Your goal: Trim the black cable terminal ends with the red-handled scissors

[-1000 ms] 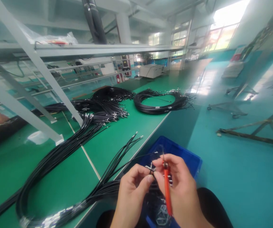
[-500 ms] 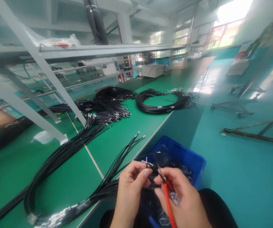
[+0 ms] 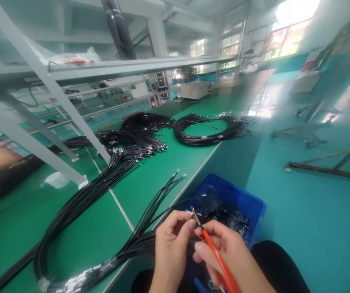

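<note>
Between thumb and fingers, my left hand (image 3: 173,242) pinches the end of a black cable, whose pale stripped wires poke up past the fingertips. My right hand (image 3: 228,248) is closed around red-handled cutters (image 3: 216,252). Their dark metal jaws touch or lie right by the wire ends at my left fingertips; whether they bite on a wire I cannot tell. A thick bundle of black cables (image 3: 80,207) curves over the green bench (image 3: 150,183) toward my left hand. Below both hands stands a blue bin (image 3: 232,183) holding dark scraps and clear plastic.
Further along the bench lie a coiled cable bundle (image 3: 199,140) and heaped black cables (image 3: 144,122). A white metal rack (image 3: 74,128) stands on the left. Another person's arm (image 3: 1,160) shows at the left edge. Wheeled stands (image 3: 324,169) are on the floor at right.
The cutters have swung from upright to a slant, with their jaws brought left to the wire ends. My left hand keeps its pinch on the cable. More of the bin's contents show.
</note>
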Available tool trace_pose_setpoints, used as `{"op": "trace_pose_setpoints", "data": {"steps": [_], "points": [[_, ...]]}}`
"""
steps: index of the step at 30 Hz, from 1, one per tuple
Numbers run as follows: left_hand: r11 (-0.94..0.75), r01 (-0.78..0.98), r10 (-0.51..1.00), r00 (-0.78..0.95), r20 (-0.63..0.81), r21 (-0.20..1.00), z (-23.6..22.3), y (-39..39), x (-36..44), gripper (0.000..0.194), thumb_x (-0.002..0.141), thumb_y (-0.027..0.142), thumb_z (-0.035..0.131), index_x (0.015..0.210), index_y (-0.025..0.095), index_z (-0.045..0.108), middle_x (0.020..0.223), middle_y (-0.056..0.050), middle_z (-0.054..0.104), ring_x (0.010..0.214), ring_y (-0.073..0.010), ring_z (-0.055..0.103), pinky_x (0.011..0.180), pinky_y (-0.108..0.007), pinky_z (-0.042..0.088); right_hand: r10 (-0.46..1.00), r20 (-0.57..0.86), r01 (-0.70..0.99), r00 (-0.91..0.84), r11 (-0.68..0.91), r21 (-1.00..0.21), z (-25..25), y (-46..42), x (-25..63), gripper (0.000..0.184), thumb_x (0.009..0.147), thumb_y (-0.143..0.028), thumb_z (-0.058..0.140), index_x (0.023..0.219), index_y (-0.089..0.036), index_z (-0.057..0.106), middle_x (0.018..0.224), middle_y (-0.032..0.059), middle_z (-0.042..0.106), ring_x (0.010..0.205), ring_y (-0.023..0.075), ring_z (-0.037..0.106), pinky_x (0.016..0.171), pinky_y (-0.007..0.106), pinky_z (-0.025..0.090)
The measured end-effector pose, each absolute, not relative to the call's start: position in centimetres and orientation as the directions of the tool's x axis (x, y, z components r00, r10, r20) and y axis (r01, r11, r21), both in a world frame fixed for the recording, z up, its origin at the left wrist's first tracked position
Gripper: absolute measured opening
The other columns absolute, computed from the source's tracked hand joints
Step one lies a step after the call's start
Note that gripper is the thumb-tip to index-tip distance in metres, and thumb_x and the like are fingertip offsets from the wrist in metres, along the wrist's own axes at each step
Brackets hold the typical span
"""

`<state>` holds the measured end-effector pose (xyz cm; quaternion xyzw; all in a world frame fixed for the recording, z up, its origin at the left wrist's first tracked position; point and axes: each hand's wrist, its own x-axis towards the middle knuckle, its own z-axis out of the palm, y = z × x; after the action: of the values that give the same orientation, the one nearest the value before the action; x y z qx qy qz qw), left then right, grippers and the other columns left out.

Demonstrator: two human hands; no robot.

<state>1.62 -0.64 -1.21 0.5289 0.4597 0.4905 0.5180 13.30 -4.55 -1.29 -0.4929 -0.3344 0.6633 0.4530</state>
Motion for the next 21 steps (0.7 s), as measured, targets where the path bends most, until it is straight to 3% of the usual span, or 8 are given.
{"op": "trace_pose_setpoints", "data": {"steps": [8, 13, 21], "points": [[-0.101, 0.122, 0.994, 0.062, 0.094, 0.987, -1.5, -0.6, 2.2, 0.002, 0.072, 0.018, 0.065, 0.073, 0.017, 0.067, 0.064, 0.0, 0.066, 0.059, -0.014, 0.061, 0.057, -0.021, 0.049, 0.914, -0.39, -0.25, -0.109, -0.405, -0.879, -1.5, -4.5, 13.9, 0.028, 0.07, -0.033, 0.066, 0.085, -0.016, 0.05, 0.051, -0.0044, 0.061, 0.025, 0.0028, 0.04, 0.025, 0.012, 0.027], [-0.119, 0.145, 0.993, 0.043, 0.114, 0.982, -2.0, -0.2, 2.2, 0.01, 0.073, 0.019, 0.063, 0.08, 0.018, 0.07, 0.077, -0.003, 0.069, 0.068, -0.0176, 0.064, 0.06, -0.025, 0.052, 0.93, -0.332, -0.323, -0.159, -0.367, -0.872, -2.6, -5.0, 15.2, 0.034, 0.072, -0.042, 0.064, 0.086, -0.016, 0.048, 0.052, -0.0042, 0.061, 0.023, 0.0004, 0.037, 0.027, 0.011, 0.026], [-0.131, 0.178, 0.991, 0.053, 0.124, 0.975, -1.7, -0.5, 2.4, 0.009, 0.073, 0.018, 0.062, 0.076, 0.018, 0.07, 0.073, -0.003, 0.068, 0.066, -0.0172, 0.063, 0.06, -0.025, 0.052, 0.905, -0.334, -0.297, -0.264, -0.405, -0.865, -2.6, -5.0, 15.3, 0.029, 0.069, -0.035, 0.068, 0.083, -0.016, 0.05, 0.051, -0.002, 0.061, 0.024, -0.0002, 0.034, 0.028, 0.011, 0.024]]}}
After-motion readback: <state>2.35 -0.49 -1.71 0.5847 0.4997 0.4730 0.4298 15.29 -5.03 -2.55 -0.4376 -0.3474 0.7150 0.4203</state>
